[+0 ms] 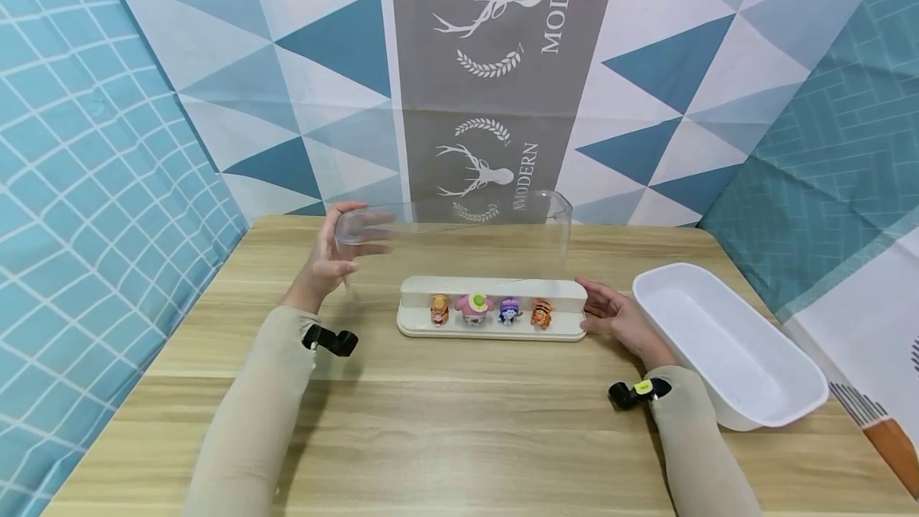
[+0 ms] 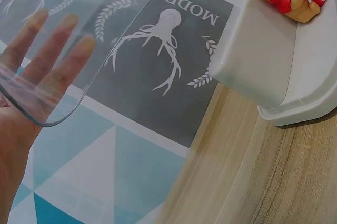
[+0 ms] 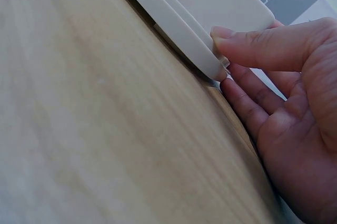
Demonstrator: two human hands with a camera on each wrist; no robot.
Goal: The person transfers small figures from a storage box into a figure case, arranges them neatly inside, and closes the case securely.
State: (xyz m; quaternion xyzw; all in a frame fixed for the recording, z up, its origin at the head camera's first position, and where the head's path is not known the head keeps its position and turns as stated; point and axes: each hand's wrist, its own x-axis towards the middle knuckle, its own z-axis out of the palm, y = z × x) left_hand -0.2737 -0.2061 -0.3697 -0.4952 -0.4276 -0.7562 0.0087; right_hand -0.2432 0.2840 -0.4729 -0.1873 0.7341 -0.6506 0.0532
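Note:
My left hand (image 1: pixel 326 254) holds the left end of a clear plastic cover (image 1: pixel 459 239), which is raised above and behind a white display base (image 1: pixel 495 334). In the left wrist view, the fingers (image 2: pixel 55 58) lie straight behind the see-through wall. The right hand (image 1: pixel 621 317) pinches the right end of the base, its thumb on top in the right wrist view. Small figurines stand in a row on the base: a yellow bear in red (image 1: pixel 439 310), a pink one with a green top (image 1: pixel 474 309), a purple one (image 1: pixel 510 311) and an orange striped one (image 1: pixel 542 314).
A white plastic bin (image 1: pixel 732 341) stands on the wooden table (image 1: pixel 459 437), right of my right hand. Patterned cloth (image 1: pixel 337 62) hangs behind the table's back edge and along both sides.

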